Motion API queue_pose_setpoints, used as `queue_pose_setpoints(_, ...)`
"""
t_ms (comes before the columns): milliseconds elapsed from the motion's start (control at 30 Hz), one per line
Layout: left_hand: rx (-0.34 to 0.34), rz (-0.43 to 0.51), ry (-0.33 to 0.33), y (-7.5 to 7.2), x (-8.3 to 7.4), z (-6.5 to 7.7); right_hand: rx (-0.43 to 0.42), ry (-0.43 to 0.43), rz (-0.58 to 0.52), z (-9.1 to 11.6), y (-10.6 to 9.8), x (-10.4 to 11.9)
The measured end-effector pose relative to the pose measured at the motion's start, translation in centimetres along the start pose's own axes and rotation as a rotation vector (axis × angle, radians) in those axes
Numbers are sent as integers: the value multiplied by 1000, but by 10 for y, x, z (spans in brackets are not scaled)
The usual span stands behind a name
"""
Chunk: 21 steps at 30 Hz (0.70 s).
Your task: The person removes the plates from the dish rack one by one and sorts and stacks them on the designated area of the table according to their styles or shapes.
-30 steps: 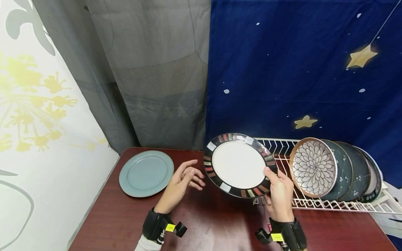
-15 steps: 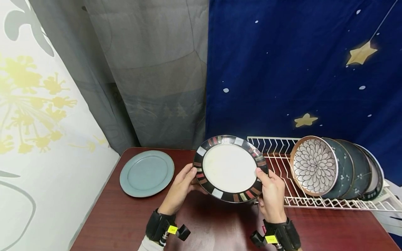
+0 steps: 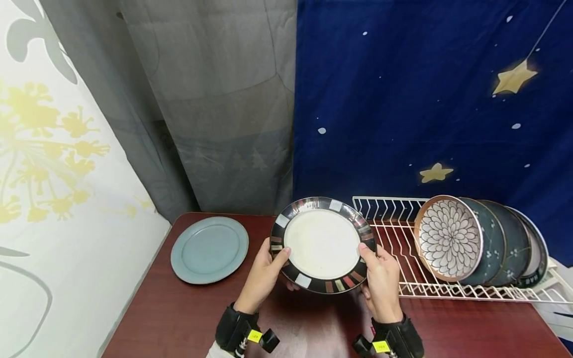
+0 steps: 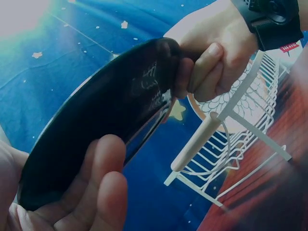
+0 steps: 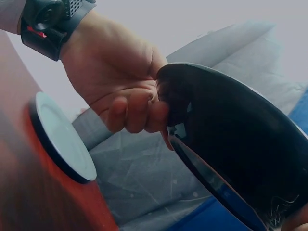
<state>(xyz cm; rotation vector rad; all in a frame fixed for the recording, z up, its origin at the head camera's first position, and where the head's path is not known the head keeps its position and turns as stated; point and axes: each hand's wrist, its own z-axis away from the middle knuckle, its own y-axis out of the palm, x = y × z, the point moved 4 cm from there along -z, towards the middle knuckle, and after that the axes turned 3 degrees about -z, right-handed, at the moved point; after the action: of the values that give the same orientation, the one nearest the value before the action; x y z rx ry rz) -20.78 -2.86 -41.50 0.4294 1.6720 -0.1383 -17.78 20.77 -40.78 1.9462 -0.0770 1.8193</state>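
Note:
Between my two hands is a round plate (image 3: pixel 322 243) with a cream centre and a black rim patterned in coloured blocks. My left hand (image 3: pixel 264 276) grips its left edge, thumb on top and fingers beneath. At the right edge my right hand (image 3: pixel 382 281) pinches the rim the same way. Both wrist views show the plate's dark underside (image 4: pixel 101 106), raised off the table and tilted. A plain blue-green plate (image 3: pixel 209 250) lies flat on the table to the left of my left hand.
A white wire dish rack (image 3: pixel 394 238) stands at the right of the dark red table (image 3: pixel 170 318). Its right part holds a bowl with a petal pattern (image 3: pixel 449 238) and several dark plates (image 3: pixel 490 243) on edge. Grey and blue curtains (image 3: pixel 403 99) hang behind.
My left hand has come to the plate's left edge and taken hold of it. The plate and right hand have moved left, away from the rack, and slightly toward me.

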Motion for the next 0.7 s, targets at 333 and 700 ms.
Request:
queue_pose_setpoints(333,-30,-28,-14,-8,11,-1,8,19,84,-2,2,-7)
queue_pose_setpoints(700,-58,3,-20,-29,8,-2,212,-2,128,-2,11,-8)
